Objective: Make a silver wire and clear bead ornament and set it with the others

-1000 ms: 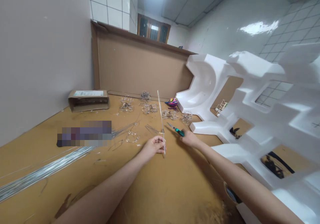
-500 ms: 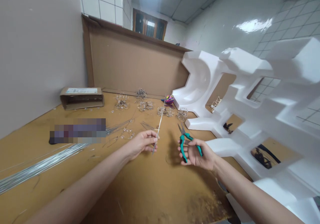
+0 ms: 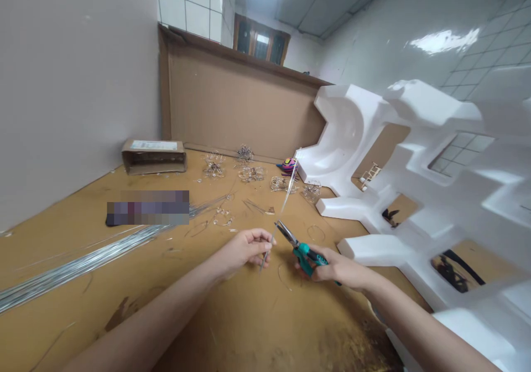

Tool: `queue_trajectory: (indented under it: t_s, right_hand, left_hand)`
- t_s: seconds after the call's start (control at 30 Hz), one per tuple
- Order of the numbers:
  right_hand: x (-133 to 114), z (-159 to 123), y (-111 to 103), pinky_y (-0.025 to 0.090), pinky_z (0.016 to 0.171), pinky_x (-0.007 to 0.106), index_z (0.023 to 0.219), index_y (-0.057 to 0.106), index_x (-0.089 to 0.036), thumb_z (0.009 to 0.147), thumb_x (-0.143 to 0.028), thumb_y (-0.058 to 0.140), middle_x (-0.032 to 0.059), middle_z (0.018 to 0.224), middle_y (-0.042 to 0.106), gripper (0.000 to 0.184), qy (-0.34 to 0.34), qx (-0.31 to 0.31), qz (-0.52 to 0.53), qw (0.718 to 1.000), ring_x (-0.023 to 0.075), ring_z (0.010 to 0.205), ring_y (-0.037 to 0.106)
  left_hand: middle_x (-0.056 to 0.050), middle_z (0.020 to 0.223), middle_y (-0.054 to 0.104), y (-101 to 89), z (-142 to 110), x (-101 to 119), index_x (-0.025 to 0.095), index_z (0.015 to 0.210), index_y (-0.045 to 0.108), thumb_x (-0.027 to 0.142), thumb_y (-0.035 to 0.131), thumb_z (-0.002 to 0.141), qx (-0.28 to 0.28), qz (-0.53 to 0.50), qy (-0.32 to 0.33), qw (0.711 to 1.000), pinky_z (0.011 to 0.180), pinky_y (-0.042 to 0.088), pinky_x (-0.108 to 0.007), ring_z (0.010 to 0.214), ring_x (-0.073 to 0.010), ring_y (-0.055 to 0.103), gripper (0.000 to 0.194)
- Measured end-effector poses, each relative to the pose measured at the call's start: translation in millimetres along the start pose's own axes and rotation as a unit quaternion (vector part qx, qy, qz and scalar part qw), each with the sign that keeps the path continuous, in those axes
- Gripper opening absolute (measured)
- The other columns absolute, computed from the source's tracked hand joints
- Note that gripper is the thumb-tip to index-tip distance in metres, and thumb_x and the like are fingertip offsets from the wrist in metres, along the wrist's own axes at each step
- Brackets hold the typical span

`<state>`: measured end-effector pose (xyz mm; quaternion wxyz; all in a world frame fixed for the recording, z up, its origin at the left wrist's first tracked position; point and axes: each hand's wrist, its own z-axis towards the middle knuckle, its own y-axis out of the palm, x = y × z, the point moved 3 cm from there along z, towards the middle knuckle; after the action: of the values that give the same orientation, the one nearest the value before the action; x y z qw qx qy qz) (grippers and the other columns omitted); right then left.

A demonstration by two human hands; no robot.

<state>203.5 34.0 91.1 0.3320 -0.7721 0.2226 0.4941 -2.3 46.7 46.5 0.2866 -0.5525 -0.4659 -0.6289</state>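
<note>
My left hand (image 3: 254,247) pinches a thin bundle of straight metal wires (image 3: 289,189), which slants up and away from the fingers. My right hand (image 3: 321,267) is wrapped round the teal handles of a pair of pliers (image 3: 306,253). The slim jaws of the pliers are at the wires just above my left fingertips; whether they grip them I cannot tell. A thin wire loop (image 3: 284,278) lies on the table between the hands. Beyond them sit several bent wire clusters (image 3: 251,174), and small wire rings (image 3: 224,216) lie to their left.
A long bundle of wires (image 3: 83,265) lies on the left of the brown table, beside a blurred dark object (image 3: 147,208). An open cardboard box (image 3: 154,157) stands behind. White foam packaging (image 3: 352,206) rises on the right. A colourful ball-like object (image 3: 289,165) sits near the back cardboard panel (image 3: 244,101).
My right hand has turned and closed round the pliers, bringing the jaws left to the wires. The wires in my left hand tilt further right. The whole view has shifted slightly.
</note>
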Motion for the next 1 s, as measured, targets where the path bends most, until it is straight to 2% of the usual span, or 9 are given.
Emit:
queue_trajectory:
  t_s: [0.13,0.3,0.6,1.0]
  right_hand:
    - [2,4,4,0.040,0.070,0.028,0.096,0.055,-0.016,0.057,-0.013,0.058,0.0034,0.093,0.059,0.038,0.013,-0.032,0.056,0.998,0.0160,0.080,0.054]
    - [7,4,5,0.042,0.073,0.032,0.101,0.055,-0.015,0.061,-0.014,0.057,0.0050,0.090,0.059,0.040,0.002,-0.063,0.151,0.987,0.0177,0.079,0.057]
    - [10,4,7,0.042,0.071,0.031,0.100,0.056,-0.015,0.061,-0.012,0.057,0.0049,0.088,0.059,0.039,0.000,-0.082,0.158,0.984,0.0175,0.079,0.057]
    - [12,3,8,0.043,0.071,0.032,0.102,0.055,-0.014,0.063,-0.014,0.058,0.0058,0.088,0.059,0.039,-0.006,-0.101,0.176,0.979,0.0179,0.078,0.057]
  left_hand:
    - [0.004,0.057,0.055,4.0,-3,1,0.014,0.077,0.058,0.034,0.071,0.061,-0.002,0.007,-0.015,1.000,0.055,0.048,-0.024,0.052,-0.0093,0.056,0.029]
    - [0.002,0.054,0.058,11.8,-7,1,0.014,0.077,0.059,0.032,0.065,0.065,-0.021,0.035,-0.038,0.998,0.052,0.044,-0.022,0.048,-0.0088,0.056,0.022]
    - [0.002,0.051,0.057,16.4,-8,0,0.014,0.076,0.058,0.031,0.063,0.068,-0.040,0.062,-0.050,0.996,0.048,0.039,-0.020,0.047,-0.0082,0.054,0.020]
    - [0.003,0.050,0.055,22.3,-12,6,0.014,0.077,0.060,0.032,0.063,0.066,-0.051,0.099,-0.069,0.991,0.048,0.041,-0.022,0.047,-0.0091,0.052,0.021]
